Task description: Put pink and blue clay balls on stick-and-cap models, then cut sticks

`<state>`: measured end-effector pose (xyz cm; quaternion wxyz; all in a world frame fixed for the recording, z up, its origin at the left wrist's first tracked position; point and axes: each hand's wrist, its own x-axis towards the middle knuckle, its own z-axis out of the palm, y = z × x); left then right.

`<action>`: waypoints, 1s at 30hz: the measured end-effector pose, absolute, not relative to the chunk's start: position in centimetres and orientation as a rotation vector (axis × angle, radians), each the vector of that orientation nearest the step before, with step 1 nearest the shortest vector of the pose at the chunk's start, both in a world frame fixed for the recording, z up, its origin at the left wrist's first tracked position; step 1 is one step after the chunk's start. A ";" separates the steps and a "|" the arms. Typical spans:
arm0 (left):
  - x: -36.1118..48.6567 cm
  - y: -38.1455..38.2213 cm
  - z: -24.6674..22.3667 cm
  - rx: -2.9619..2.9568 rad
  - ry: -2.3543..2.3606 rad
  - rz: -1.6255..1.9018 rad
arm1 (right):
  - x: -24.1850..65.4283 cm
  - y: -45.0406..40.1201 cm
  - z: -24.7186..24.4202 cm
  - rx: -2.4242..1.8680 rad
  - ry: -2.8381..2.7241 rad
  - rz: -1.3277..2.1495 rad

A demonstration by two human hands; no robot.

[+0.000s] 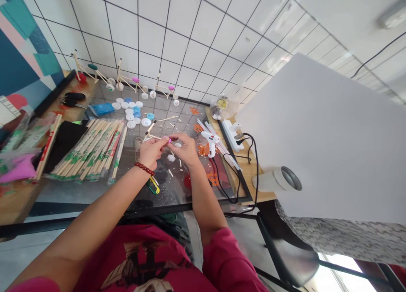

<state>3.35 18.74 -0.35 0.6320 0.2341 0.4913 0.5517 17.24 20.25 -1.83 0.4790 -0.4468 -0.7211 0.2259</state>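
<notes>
A pink piece [169, 140] is gripped above the glass bench [171, 201], pinched between the closed fingers of the left hand [150, 152] and right hand [187, 150]; a wooden stick [155, 137] is held beside it. White caps [130, 112] are laid beyond, chopsticks [91, 150] to the left, and a glue gun [211, 142] to the right.

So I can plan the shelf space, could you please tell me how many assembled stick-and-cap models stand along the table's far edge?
3. The first model stands far left, the second model mid-row, the third model rightmost, all beyond the loose bottle caps.
</notes>
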 end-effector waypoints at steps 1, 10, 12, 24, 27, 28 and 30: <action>3.4 18.7 -0.4 0.535 1.127 1.267 | 17.2 20.3 -1.9 -1.098 -1.768 0.541; 4.3 18.8 -0.8 0.502 1.158 1.331 | 16.7 20.4 -2.3 -1.121 -1.707 0.585; 4.3 18.8 -0.7 0.489 1.162 1.335 | 16.7 20.4 -2.3 -1.088 -1.688 0.581; 4.2 19.0 -0.5 0.449 1.128 1.324 | 17.2 20.7 -2.7 -1.131 -1.758 0.608; 4.3 19.0 -0.6 0.453 1.144 1.337 | 17.0 20.7 -2.7 -1.118 -1.756 0.596; 4.3 19.0 -0.6 0.458 1.147 1.341 | 17.0 20.7 -2.7 -1.115 -1.755 0.596; 4.3 19.0 -0.7 0.468 1.150 1.347 | 17.0 20.7 -2.7 -1.122 -1.751 0.595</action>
